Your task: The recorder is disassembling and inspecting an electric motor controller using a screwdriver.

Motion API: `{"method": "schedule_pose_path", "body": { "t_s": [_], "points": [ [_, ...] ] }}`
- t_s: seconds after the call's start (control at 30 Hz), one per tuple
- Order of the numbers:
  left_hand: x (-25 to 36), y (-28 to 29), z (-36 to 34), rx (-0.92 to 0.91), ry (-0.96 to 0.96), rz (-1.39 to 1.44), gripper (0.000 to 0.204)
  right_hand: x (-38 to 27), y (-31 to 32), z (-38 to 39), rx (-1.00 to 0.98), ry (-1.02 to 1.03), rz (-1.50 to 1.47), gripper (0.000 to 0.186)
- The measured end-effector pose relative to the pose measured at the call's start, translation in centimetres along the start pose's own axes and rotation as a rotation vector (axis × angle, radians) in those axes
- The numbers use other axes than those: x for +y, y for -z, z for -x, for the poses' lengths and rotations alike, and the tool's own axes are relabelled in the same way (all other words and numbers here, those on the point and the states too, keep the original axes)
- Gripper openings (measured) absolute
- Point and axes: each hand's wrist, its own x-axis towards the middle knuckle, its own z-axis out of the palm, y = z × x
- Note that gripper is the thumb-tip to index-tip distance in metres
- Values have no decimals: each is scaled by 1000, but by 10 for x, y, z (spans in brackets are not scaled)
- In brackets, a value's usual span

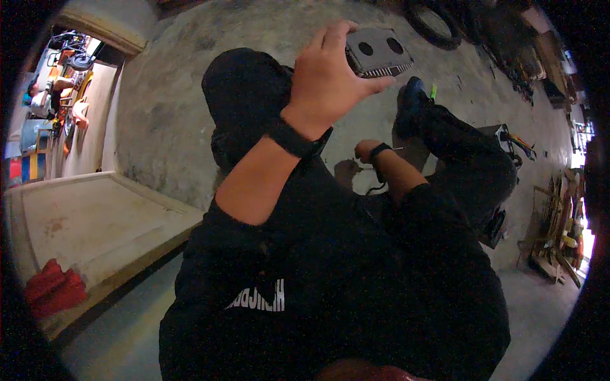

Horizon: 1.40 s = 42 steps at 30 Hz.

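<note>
- Grey box (381, 54) is hanging in the grasp of the left hand (326, 79), far in the scene and a little right of the middle, and is appearing raised above the concrete floor (181, 95).
- Its broad face is showing a dull grey finish and two black round spots side by side; whether these are openings or discs, I cannot tell.
- Its near edge is showing a row of pale and dark stripes, like slots or ribs, and its outline is looking squarish and flat, with dark sides.
- The left hand is gripping it from the left, the fingers bending over the far-left edge and the thumb lying along the striped near edge; a black band (293, 140) is circling that wrist.
- The right hand (365, 151) is reaching low between the legs, its fingers curling; I cannot tell what, if anything, it is grasping. A dark band (381, 150) is circling this wrist too.
- A dark cord-like piece (376, 189) is curving just nearer than the right hand.
- A green object (433, 91) is lying just beside the dark shoe (414, 96), to its right.
- Beyond the right leg, a metal box (499, 132) is sitting with coloured wires (522, 145) spreading out to the right.
- A black tyre (432, 24) is lying at the far right.
- On the left, a red cloth (56, 289) is resting on a pale platform (108, 222).
</note>
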Motion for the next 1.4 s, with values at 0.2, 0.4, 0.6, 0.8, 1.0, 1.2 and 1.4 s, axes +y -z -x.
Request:
{"method": "schedule_pose_path", "body": {
  "t_s": [0.2, 0.4, 0.6, 0.8, 1.0, 1.2, 1.4],
  "points": [
    [0, 6, 0, 42, 65, 55, 81, 14, 80, 33, 300, -68, -348, 27],
    [-3, 11, -3, 261, 3, 222, 85, -2, 176, 132, 634, 166, -1792, 61],
    [13, 17, -7, 324, 40, 442, 86, 15, 190, 190, 636, 204, -1525, 69],
    [44, 18, -20, 315, 176, 615, 82, -4, 209, 199, 798, 263, -1608, 63],
    [58, 12, -45, 94, -11, 467, 107, -13, 238, 227, 614, 274, -1772, 61],
    [79, 25, -80, -63, -249, 551, 123, 40, 264, 228, 435, 392, -1666, 64],
    [66, 33, -100, -707, -207, 685, 93, 36, 265, 248, 924, 355, -1451, 70]
  ]
}}
